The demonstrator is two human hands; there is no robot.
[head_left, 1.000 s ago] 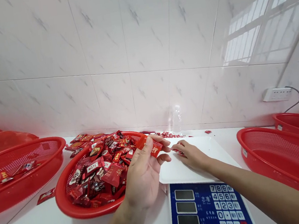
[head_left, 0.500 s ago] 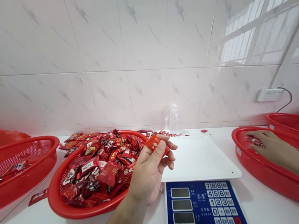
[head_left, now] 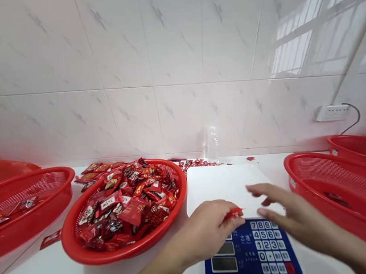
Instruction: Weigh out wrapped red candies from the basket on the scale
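My left hand [head_left: 206,229] is closed in a pinch on a small red wrapped candy [head_left: 232,213], held just above the front edge of the white scale platform [head_left: 225,184]. My right hand [head_left: 289,212] hovers over the scale's blue keypad [head_left: 252,253] with fingers spread and nothing in them, slightly blurred, a few centimetres right of the candy. Left of both hands sits a red mesh basket [head_left: 130,250] heaped with several red wrapped candies [head_left: 127,200].
A red basket [head_left: 316,202] at the right holds one candy [head_left: 334,198]; another red basket [head_left: 356,148] stands behind it. At the left a red basket [head_left: 28,220] holds a few candies. Loose candies [head_left: 200,162] lie by the tiled wall. A wall socket [head_left: 332,113] is at the right.
My right hand left the right basket, its candy now lying there, and came back over the scale's keypad. My left hand moved right and down with its candy to the scale's front edge.
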